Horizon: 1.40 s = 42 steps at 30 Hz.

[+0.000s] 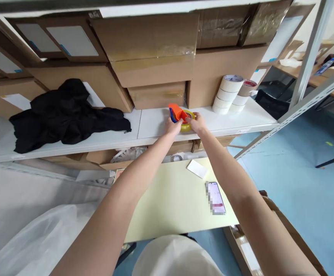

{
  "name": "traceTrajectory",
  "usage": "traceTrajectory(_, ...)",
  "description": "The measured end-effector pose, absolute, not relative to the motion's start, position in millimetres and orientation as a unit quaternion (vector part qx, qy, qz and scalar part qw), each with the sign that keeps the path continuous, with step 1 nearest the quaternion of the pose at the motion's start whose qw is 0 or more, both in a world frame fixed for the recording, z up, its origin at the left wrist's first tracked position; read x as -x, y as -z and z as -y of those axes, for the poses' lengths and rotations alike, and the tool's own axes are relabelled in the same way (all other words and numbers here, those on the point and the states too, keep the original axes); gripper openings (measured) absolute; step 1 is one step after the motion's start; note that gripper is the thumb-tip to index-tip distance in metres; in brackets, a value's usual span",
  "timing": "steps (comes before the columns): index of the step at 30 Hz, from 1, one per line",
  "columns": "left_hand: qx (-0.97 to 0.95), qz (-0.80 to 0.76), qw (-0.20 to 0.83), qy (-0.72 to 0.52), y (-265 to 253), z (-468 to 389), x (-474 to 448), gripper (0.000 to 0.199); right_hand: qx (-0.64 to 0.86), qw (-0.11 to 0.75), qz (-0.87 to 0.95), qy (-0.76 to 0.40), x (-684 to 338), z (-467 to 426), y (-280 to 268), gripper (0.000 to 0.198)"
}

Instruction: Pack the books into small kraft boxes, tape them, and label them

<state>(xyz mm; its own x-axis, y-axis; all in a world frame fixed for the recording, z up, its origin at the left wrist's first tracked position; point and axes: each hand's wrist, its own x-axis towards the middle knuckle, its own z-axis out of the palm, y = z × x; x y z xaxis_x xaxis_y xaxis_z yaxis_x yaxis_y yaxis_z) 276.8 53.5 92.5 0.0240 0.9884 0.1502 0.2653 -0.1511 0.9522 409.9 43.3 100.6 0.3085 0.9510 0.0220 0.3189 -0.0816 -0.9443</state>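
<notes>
Both my arms reach forward to the white shelf (152, 122). A tape dispenser (177, 111) with an orange body and some blue on its left side is there, fitted with a roll of yellowish tape (187, 126). My left hand (173, 125) grips the dispenser from its left side, fingers closed. On the other side, my right hand (197, 123) is closed around the right edge of the tape roll. Its fingertips meet the roll near the orange part. Whether the dispenser rests on the shelf or is slightly raised, I cannot tell.
Black cloth (66, 115) lies on the shelf at left. White tape rolls (226, 94) stand stacked at right, before cardboard boxes (155, 50). Below, a pale table (167, 203) carries a phone (215, 197) and a white card (197, 168). A metal post (311, 53) rises at right.
</notes>
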Motion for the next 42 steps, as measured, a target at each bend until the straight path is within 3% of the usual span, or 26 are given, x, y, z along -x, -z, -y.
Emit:
traceTrajectory(5,-0.586,-0.502,0.374,-0.514,-87,-22,-261,0.040,0.570,0.538,0.546,-0.297,-408,-9,-89,0.057)
traceTrajectory(12,-0.623,-0.438,0.389,-0.518,-66,108,-216,0.055,0.542,0.550,0.558,-0.301,-382,135,-81,0.042)
traceTrajectory(17,-0.591,-0.500,0.446,-0.450,1,185,-203,0.068,0.598,0.519,0.493,-0.360,-368,213,0,0.038)
traceTrajectory(21,-0.563,-0.554,0.497,-0.360,68,205,-206,0.068,0.648,0.465,0.431,-0.422,-370,248,81,0.042)
traceTrajectory(28,-0.548,-0.607,0.522,-0.244,137,213,-214,0.061,0.690,0.381,0.394,-0.473,-380,267,148,0.043)
traceTrajectory(42,-0.557,-0.600,0.537,-0.205,177,209,-223,0.051,0.716,0.333,0.368,-0.491,-392,258,176,0.044)
